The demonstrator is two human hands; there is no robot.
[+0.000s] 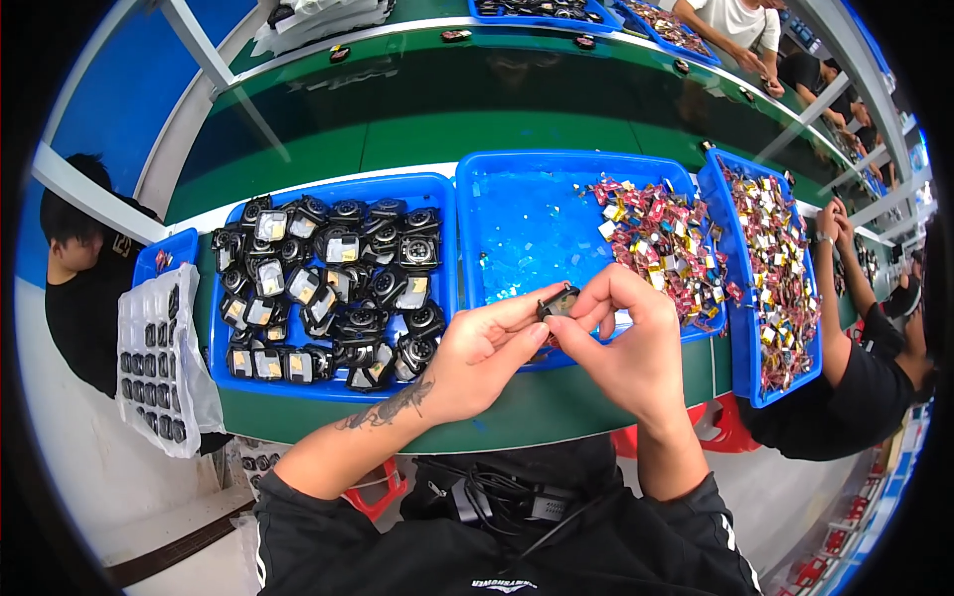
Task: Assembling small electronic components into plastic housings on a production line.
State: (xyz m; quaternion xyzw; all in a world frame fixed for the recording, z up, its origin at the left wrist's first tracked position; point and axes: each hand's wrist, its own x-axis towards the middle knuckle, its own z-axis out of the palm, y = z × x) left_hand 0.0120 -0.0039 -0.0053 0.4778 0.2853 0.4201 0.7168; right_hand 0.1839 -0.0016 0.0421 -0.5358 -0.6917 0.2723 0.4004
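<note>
A small black watch case [559, 301] is held above the front edge of the middle blue tray [556, 157]. My left hand [487, 350] supports it from the left, thumb and fingers closed on its edge. From the right, my right hand [633, 343] pinches the same case with thumb and fingertips, partly covering it. Small red, yellow and silver parts [661, 238] are heaped in that tray's right half, and bits of clear film lie in its left half. To the left, many black watch cases [343, 248] fill another blue tray [450, 238].
A narrow blue tray [740, 328] of similar small parts stands at the right. Beyond the trays runs a green conveyor belt [427, 109] with several black pieces. A white moulded tray [189, 328] is at the left. Co-workers sit at left [84, 298] and right [835, 387].
</note>
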